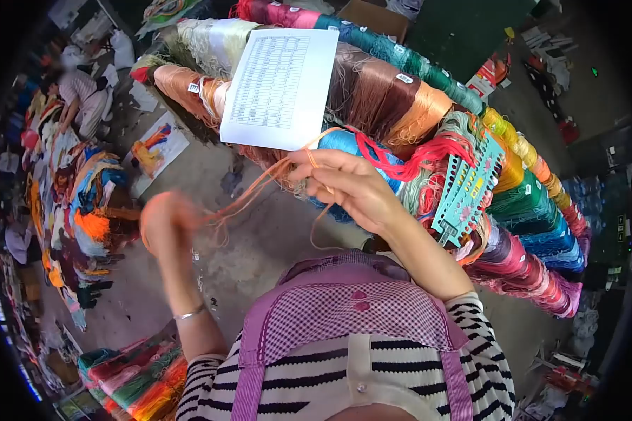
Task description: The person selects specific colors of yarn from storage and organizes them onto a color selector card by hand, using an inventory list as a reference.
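Note:
Several strands of orange thread (254, 185) stretch between my two hands. My right hand (354, 186) has its fingers curled round one end, with a strand looped over the fingers and a loose tail hanging below. The strands run leftward into my left hand (170, 221), where orange also shows along the hand's edge; motion blurs its fingers, but it holds the thread. Just behind my right hand lies a printed sheet (277, 88) on the thread hanks. A turquoise card with holes (469, 184), threaded with coloured strands, rests to the right beside red thread (428, 160).
Hanks of coloured thread hang along a rack (379, 91) curving ahead and to the right. More hanks (91, 203) are piled at the left, where another person (84, 98) bends over. A paper with orange thread (160, 156) lies on the floor (246, 259).

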A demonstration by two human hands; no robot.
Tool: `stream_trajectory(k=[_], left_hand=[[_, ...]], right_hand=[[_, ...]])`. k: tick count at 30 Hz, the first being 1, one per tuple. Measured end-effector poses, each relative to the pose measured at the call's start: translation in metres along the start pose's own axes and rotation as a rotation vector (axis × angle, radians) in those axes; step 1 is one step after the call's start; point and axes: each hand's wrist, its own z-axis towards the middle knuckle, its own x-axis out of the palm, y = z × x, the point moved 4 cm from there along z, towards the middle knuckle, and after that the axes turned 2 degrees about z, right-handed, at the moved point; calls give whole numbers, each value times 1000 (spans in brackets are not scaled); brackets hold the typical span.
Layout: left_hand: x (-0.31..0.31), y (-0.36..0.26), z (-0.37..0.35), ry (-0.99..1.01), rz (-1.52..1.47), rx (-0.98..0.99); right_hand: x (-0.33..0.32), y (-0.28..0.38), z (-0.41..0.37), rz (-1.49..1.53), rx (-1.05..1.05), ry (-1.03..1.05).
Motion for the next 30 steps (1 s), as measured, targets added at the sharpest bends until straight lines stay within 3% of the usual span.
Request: stream_trajectory(k=[2,3,5,8,10,12,14,16,20,22,23,28,30], left_hand=[[55,32,-18,552,94,-433],[89,46,-27,775,-52,-577],[145,45,-36,722,-436,-595],[183,24,-38,789,-560,-614],[198,20,-41,849,-494,-544],[210,18,-49,978,-237,-271],[222,19,-61,1017,-163,-298],[229,23,-63,1055,61,-117],[235,35,-62,1044,15,-101],[231,44,-60,929,-133,-365],[232,45,-61,930,-132,-367],[237,38,-68,921,92,-85],[238,39,-68,920,98,-65]], right_hand=[[-6,1,-13,-22,-30,24],[-5,2,-21,-114,-16,42],[-10,4,-37,-269,-24,56],[-33,-2,-59,-450,-148,-148],[-42,6,-68,-325,-289,-251],[-50,16,-76,-366,-365,-344],[-60,18,-81,-389,-344,-371],[-65,17,-87,-415,-318,-380],[-74,17,-100,-320,-290,-393],[-71,22,-106,-205,-332,-414],[-71,23,-107,-202,-332,-416],[-74,23,-107,-128,-370,-423],[-78,20,-104,-170,-363,-437]])
